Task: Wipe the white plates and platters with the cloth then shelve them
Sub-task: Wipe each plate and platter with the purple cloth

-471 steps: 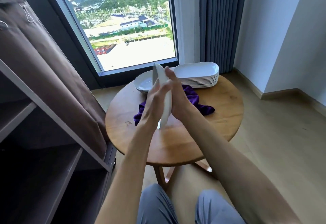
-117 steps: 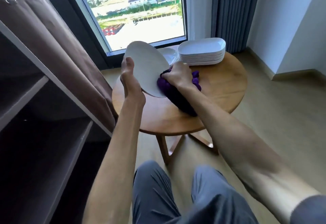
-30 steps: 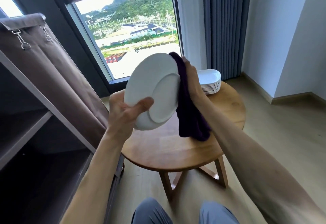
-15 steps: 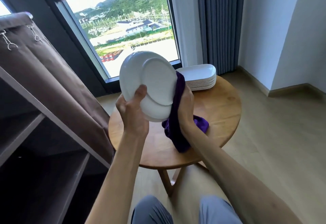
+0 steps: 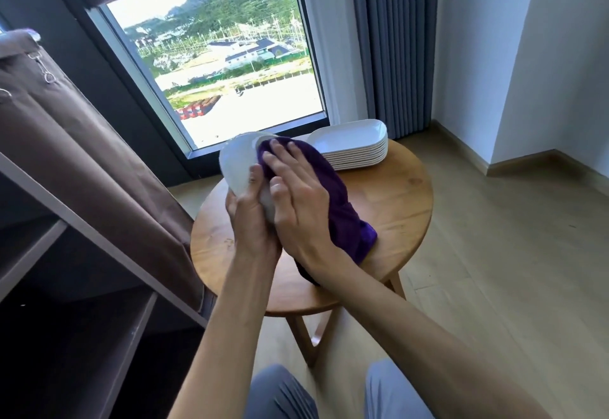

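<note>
Gripping the round white ceramic plate (image 5: 239, 163) by its near rim, the left hand (image 5: 252, 217) is curling thumb and fingers round the edge and holding it tilted above the round wooden side table (image 5: 400, 207). Right hand (image 5: 296, 194), fingers nearly straight, is pressing the purple cloth (image 5: 333, 201) flat against the plate's right face. Beyond them, at the table's far edge, the stack of white oblong platters (image 5: 354, 145) is waiting. Left of the table, the dark shelf unit (image 5: 66, 286) is standing nearer the plate-holding hand.
</note>
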`<action>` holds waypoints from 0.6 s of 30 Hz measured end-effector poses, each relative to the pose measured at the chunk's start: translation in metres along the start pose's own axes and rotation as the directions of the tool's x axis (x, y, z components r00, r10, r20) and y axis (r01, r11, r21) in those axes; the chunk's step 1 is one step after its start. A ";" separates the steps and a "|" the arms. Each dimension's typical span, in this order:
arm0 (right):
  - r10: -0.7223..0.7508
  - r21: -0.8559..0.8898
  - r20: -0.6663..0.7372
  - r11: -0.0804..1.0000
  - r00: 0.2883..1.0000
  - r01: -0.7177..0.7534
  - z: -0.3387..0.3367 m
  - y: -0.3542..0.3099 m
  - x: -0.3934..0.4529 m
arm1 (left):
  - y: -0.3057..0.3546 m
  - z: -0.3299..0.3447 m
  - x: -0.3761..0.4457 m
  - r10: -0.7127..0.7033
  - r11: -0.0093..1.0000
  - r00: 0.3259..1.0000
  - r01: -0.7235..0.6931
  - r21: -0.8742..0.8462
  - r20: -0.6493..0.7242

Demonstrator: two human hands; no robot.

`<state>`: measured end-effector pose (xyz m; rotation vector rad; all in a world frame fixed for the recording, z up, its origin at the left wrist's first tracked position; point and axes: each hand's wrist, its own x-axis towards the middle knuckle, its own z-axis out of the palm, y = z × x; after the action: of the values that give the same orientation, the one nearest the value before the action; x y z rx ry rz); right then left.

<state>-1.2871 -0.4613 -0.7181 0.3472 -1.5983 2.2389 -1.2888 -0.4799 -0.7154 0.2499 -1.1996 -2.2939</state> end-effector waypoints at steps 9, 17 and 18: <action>-0.031 0.031 0.538 0.999 0.842 0.017 -0.036 -0.004 0.036 | 0.028 -0.001 0.010 -0.052 0.997 0.997 0.056 -0.061 0.055; -0.070 -0.073 0.726 0.981 0.684 0.178 -0.034 0.005 0.047 | 0.046 -0.039 0.020 -0.112 0.986 0.983 0.128 -0.105 0.142; -0.102 -0.090 0.749 0.963 0.654 0.253 -0.034 0.003 0.052 | 0.049 -0.043 0.021 -0.126 0.985 0.981 0.142 -0.101 0.147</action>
<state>-1.3352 -0.4221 -0.7106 1.4543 -2.0046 1.8457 -1.2716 -0.5441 -0.6992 0.1334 -1.1489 -2.5228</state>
